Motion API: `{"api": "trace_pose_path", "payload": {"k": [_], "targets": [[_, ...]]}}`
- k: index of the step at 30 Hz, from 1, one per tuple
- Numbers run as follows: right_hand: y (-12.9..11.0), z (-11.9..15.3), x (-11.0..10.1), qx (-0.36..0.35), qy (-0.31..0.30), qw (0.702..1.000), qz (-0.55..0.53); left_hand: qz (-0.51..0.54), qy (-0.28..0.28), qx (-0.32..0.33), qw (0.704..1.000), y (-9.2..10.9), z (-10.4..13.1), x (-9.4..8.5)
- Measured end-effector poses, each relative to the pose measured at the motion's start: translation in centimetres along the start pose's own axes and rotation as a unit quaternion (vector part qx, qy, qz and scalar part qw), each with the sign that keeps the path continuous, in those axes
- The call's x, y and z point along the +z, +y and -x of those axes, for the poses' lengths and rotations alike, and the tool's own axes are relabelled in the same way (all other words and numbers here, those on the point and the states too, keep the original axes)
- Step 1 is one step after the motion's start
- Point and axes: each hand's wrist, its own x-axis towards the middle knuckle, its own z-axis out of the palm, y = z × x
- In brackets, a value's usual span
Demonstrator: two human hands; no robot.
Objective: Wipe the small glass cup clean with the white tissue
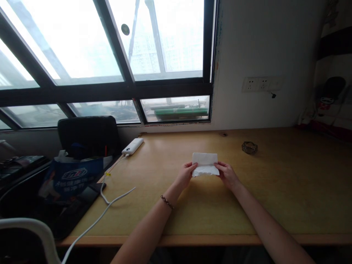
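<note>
Between my two hands is a folded white paper tissue (205, 161), held just above the wooden table (165, 205). A crease runs across its middle, and its lower edge looks ragged. My left hand (186, 174) pinches the left edge with the thumb on top; a beaded bracelet circles that wrist. The right edge is pinched the same way by my right hand (227, 174). Behind the tissue the other fingers are mostly hidden.
A white power bank (132, 146) lies at the table's back left, its white cable (110, 203) trailing over the left edge. At the back right sits an ashtray-like dark ring (249, 147). A black chair (88, 134) and a blue bag (74, 179) stand left of the table.
</note>
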Motion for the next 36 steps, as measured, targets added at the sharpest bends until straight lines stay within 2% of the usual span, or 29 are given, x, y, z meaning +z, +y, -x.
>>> {"api": "trace_pose_path", "payload": {"k": [3, 5, 8, 14, 19, 24, 27, 32, 36], "targets": [[-0.3, 0.1, 0.0, -0.004, 0.021, 0.999, -0.024, 0.016, -0.001, 0.007, 1.000, 0.2, -0.1, -0.1], [-0.5, 0.3, 0.1, -0.011, 0.015, 1.000, -0.025, 0.022, 0.002, 0.010, 1.000, 0.2, -0.2, -0.3], [-0.5, 0.4, 0.1, -0.031, -0.006, 0.999, -0.012, 0.018, 0.008, 0.010, 1.000, 0.0, -0.3, -0.7], [-0.1, 0.2, 0.0, -0.087, 0.012, 0.996, 0.032, 0.009, -0.001, 0.019, 1.000, -0.3, -0.4, -1.0], [0.0, 0.2, -0.1, -0.128, 0.034, 0.989, 0.070, -0.024, 0.004, 0.052, 0.998, -0.7, -0.7, -1.1], [-0.2, 0.3, -0.3, -0.157, 0.046, 0.979, 0.120, -0.085, 0.042, 0.101, 0.990, -1.1, -1.1, -1.8], [-0.4, 0.4, -0.1, -0.153, 0.036, 0.979, 0.129, -0.096, 0.034, 0.111, 0.989, -1.1, -1.1, -1.8], [-0.8, 0.8, 0.3, -0.108, -0.010, 0.989, 0.097, -0.090, -0.016, 0.113, 0.989, -0.5, -0.5, -1.2], [-1.0, 0.9, 0.2, -0.053, -0.025, 0.995, 0.077, -0.117, 0.005, 0.120, 0.986, -0.4, -0.2, -1.0]]}}
